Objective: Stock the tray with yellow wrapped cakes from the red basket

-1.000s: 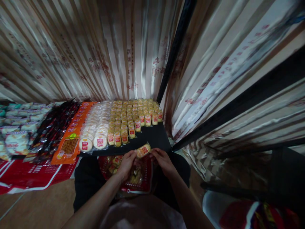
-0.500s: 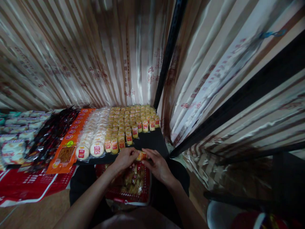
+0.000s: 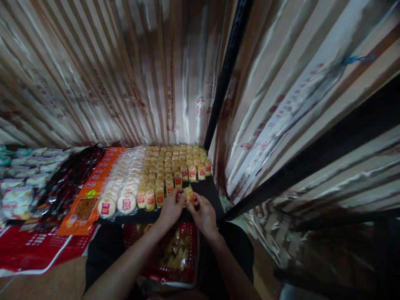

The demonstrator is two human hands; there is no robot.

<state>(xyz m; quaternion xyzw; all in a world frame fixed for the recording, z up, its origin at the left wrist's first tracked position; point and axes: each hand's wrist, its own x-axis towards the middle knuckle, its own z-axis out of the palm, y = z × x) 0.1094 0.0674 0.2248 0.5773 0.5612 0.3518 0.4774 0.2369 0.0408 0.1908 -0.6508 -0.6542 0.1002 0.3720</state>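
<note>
Your two bare hands meet over the front part of a black shelf point(image 3: 214, 200), fingers mostly closed. Your left hand point(image 3: 171, 207) and right hand point(image 3: 203, 214) pinch one small yellow packet point(image 3: 188, 194) between their fingertips, roughly upright, just in front of the standing rows of yellow packets point(image 3: 170, 160). To the left of those rows lie white round crackers point(image 3: 126, 203) in clear wrap, then an orange packet point(image 3: 83, 206) and dark glossy packets point(image 3: 70, 183). Below the shelf's front edge, between your knees, a red basket point(image 3: 195, 266) holds more yellow wrapped pieces. A pleated curtain point(image 3: 156, 83) closes off the back, and a black post point(image 3: 223, 79) rises at the far right corner. Dark shelf surface shows right of your hands, out to the shelf's end, where a slanting black bar point(image 3: 281, 175) begins
</note>
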